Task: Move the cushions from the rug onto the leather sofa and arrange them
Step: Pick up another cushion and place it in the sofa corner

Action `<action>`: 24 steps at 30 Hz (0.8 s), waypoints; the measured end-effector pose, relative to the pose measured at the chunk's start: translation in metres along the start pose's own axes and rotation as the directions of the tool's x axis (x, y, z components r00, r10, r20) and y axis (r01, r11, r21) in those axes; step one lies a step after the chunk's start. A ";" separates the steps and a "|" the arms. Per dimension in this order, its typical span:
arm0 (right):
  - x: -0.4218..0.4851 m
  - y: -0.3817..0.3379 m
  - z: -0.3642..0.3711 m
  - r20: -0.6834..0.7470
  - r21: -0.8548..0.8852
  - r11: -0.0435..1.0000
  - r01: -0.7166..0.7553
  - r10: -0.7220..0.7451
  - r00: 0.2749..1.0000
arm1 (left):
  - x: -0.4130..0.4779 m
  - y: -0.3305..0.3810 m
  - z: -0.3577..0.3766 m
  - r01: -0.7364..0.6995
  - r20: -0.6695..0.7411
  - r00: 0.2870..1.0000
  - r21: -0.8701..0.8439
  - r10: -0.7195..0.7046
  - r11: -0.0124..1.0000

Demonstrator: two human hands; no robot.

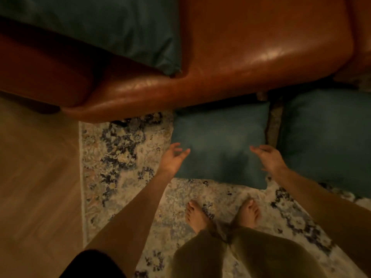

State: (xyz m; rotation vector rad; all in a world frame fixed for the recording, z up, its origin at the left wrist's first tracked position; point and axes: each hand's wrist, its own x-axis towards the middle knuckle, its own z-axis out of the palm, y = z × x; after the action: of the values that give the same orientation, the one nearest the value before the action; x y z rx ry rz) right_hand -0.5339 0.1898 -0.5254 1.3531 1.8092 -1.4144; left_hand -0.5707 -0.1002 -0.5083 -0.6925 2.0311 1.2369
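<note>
A dark teal cushion (218, 141) lies flat on the patterned rug (124, 157), just in front of the brown leather sofa (261, 57). My left hand (173, 159) hovers open at its left edge, fingers spread. At the cushion's right edge, my right hand (268, 157) is also open and holds nothing. A second teal cushion (329, 137) lies on the rug to the right. A third teal cushion (112, 27) rests on the sofa seat at the upper left.
My bare feet (220, 215) stand on the rug just below the near cushion. Wooden floor (36, 187) runs along the left of the rug. The sofa's armrest (44, 77) sits at the left.
</note>
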 end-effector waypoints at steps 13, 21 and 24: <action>0.155 0.014 0.014 -0.023 -0.021 1.000 0.003 -0.003 1.000 | 0.155 -0.026 0.033 -0.068 -0.181 0.982 -0.117 0.046 0.991; 0.138 0.014 0.003 0.011 -0.030 0.999 0.037 -0.036 0.999 | 0.140 -0.030 0.035 0.058 -0.097 0.992 -0.217 -0.081 0.974; 0.111 0.017 -0.008 0.009 -0.068 0.997 0.030 -0.029 1.000 | 0.105 -0.034 0.031 0.091 -0.120 0.986 -0.220 -0.119 0.971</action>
State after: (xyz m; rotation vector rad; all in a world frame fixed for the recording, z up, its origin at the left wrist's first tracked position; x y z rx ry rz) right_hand -0.5614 0.2421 -0.6212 1.2903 1.8623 -1.3589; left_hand -0.6063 -0.0967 -0.6179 -0.9959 1.9546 1.3922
